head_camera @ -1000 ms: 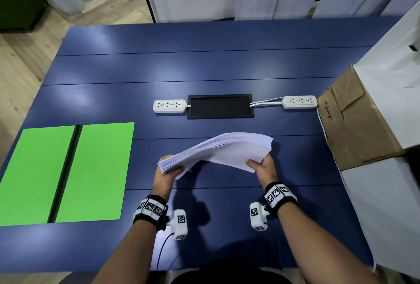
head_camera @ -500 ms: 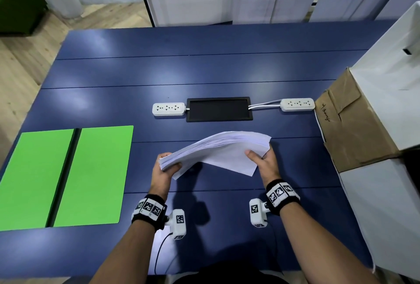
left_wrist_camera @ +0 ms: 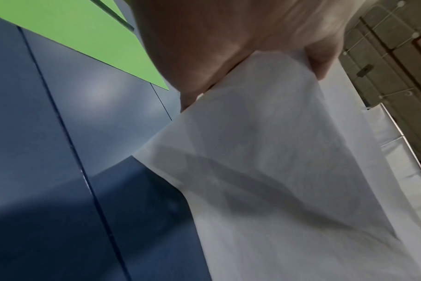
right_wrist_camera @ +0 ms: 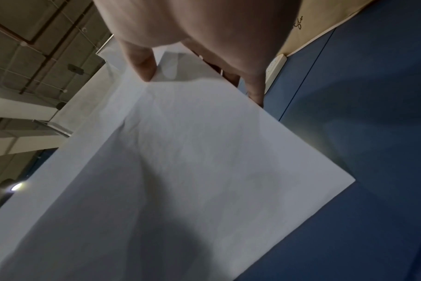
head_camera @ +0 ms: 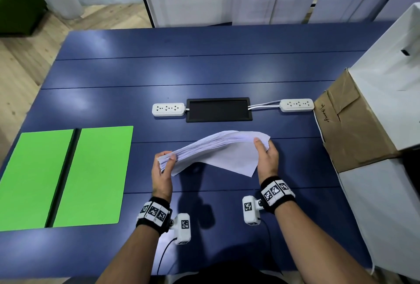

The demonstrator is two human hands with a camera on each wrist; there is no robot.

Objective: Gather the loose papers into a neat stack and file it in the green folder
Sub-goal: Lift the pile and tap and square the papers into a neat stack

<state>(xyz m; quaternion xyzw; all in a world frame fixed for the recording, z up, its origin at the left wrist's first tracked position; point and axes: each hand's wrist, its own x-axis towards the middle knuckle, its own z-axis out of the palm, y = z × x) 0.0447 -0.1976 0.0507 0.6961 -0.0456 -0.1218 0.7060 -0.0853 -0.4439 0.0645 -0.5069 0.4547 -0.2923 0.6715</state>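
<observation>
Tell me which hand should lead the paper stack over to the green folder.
Left. The left hand grips the paper stack on the side nearer the open green folder; the right hand holds the far end.

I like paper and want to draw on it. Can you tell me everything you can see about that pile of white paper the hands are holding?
The paper stack is a thick bundle of plain white sheets, with no writing that I can see. It is lifted off the blue table and bows upward in the middle. The left hand grips its left end and the right hand grips its right end. The edges are not lined up, and one bottom sheet hangs lower with a corner sticking out. The open green folder lies to its left, not touching.
</observation>
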